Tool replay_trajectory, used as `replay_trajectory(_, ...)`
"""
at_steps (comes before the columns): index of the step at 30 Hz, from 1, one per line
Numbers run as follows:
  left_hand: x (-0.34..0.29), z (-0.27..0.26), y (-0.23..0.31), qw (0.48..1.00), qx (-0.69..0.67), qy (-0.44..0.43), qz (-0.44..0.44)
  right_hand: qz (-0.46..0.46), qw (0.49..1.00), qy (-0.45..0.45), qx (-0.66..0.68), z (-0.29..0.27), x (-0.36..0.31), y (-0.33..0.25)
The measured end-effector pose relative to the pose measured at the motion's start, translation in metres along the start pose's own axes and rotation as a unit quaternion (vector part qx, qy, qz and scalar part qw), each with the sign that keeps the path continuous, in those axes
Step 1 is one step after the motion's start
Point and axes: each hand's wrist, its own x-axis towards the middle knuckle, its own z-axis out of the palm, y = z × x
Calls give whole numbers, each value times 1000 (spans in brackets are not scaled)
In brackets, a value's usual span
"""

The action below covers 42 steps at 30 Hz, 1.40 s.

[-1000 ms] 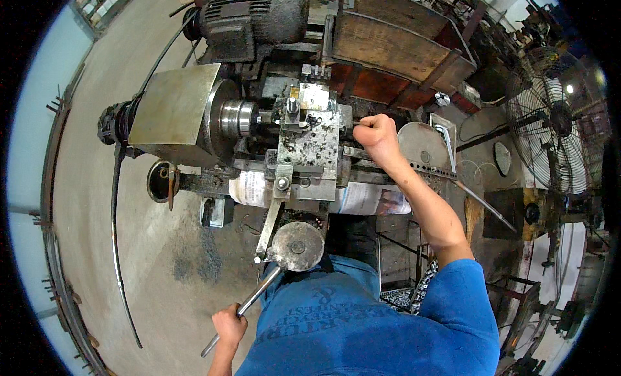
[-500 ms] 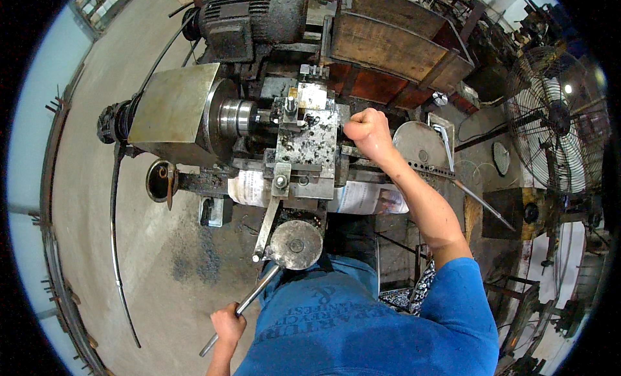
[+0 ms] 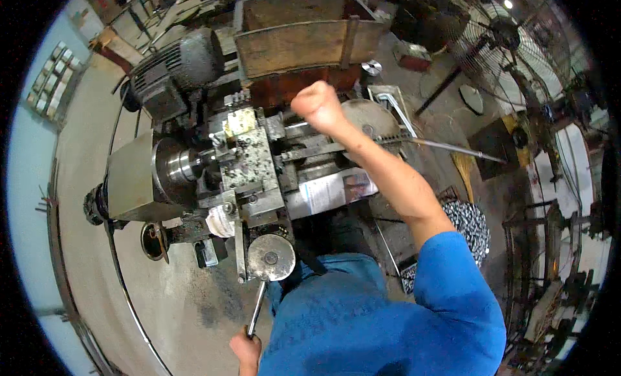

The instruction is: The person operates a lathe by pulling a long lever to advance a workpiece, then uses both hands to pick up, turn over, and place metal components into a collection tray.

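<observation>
My left hand (image 3: 246,347) is wrapped round a steel lever bar (image 3: 258,309) that runs up to a round metal disc (image 3: 272,257) at the front of a small lathe. My right hand (image 3: 317,107) is closed, raised over the machine bed to the right of the carriage; whether anything lies inside the fingers is hidden. Metal chips are scattered on the carriage's tool block (image 3: 255,162). Left of it, the shiny spindle nose (image 3: 182,165) sticks out of the boxy headstock (image 3: 131,172), apart from both hands.
Behind the lathe stand a dark electric motor (image 3: 178,72) and a large wooden box (image 3: 297,49). On the right are a second disc (image 3: 365,120), a long bar (image 3: 459,148) and a caged fan (image 3: 504,36). Printed paper (image 3: 323,193) lies along the bed's front.
The view has turned to the right. My right hand has moved off from beside the tool block, out over the bed. The lever in my left hand stands steeper in view.
</observation>
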Motion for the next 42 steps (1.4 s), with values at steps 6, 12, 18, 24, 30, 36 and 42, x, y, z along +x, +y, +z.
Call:
replay_trajectory(6, 21, -8, -29, 919, -297, -259, -18, 69, 995, -48, 47, -118, -123, 29)
replay_trajectory(12, 93, -46, -10, 836, -512, -191, -50, 129, 979, 38, -154, -182, -225, 150)
replay_trajectory(18, 228, 16, -105, 996, -80, 25, -37, 112, 965, 47, -233, -160, -185, 186)
replay_trajectory(24, 259, 31, -71, 986, 25, 163, 33, 36, 947, 7, -320, -134, -166, 250)
replay_trajectory(30, 271, 0, -33, 990, 82, 38, -110, 54, 940, 28, -336, -148, -193, 207)
replay_trajectory(36, 282, 35, -78, 980, 194, -5, -38, -45, 930, 120, -345, -217, -203, 183)
replay_trajectory(42, 293, -3, -79, 933, 338, -55, 105, 96, 803, 48, -586, -301, -193, 238)
